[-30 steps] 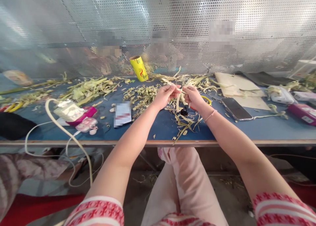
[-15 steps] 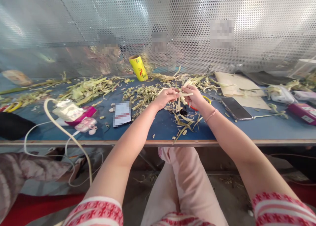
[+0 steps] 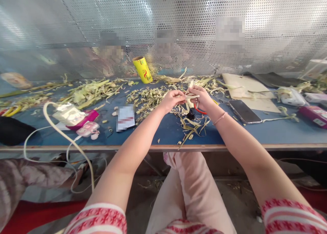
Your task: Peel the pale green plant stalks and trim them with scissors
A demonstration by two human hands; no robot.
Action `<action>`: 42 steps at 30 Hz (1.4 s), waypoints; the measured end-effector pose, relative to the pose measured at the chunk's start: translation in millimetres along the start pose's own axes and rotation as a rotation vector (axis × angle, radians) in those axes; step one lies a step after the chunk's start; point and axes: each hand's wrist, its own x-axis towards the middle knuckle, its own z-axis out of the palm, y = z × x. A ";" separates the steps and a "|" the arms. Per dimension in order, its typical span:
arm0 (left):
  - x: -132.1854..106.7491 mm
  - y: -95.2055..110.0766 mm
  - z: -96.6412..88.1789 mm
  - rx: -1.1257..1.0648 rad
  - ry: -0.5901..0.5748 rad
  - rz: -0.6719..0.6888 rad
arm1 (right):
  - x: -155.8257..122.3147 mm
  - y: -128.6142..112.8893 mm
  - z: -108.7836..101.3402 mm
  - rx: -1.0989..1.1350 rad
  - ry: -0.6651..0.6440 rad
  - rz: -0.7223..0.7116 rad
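My left hand [image 3: 173,101] is closed with its fingertips pinching a pale plant strip [image 3: 192,97] that sticks out to the right. Facing it, my right hand [image 3: 201,98] is closed on the same pale bundle, with one flat piece [image 3: 190,86] standing up past its fingers and another hanging below. How the pieces join between the fingers is too small to make out. Beneath both hands lie dry, curled leaf scraps [image 3: 150,97], a black bundle [image 3: 190,114] and a red ring [image 3: 199,108] partly hidden by my right hand.
A yellow cardboard tube [image 3: 143,70] leans near the perforated metal panel [image 3: 189,19]. On the right lie a phone [image 3: 245,112] and beige sheets [image 3: 237,85]. To the left are a small card [image 3: 125,117], a white charger [image 3: 68,114] with cables, and a leaf heap [image 3: 94,90].
My hands stay almost in place, with the fingers shifting slightly. More of the pale pieces shows above and below my right hand's fingers than before.
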 end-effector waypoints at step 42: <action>4.7 5.8 -7.9 -0.284 0.219 -0.152 | -4.9 12.0 -4.3 -1.464 -0.072 -0.953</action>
